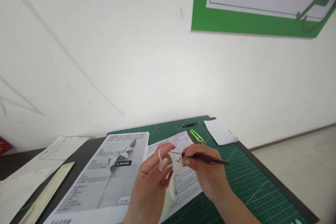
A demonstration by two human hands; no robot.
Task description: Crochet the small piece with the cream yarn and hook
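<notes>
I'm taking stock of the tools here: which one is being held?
The slim brown-handled tool, in the right hand; the green snips and the black tool lie on the green mat.

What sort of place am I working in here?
Probably a craft workspace, perhaps a studio: a green gridded cutting mat lies on the black tabletop, small lime-green snips rest on the mat, and your right hand holds a slim dark-handled tool.
</notes>
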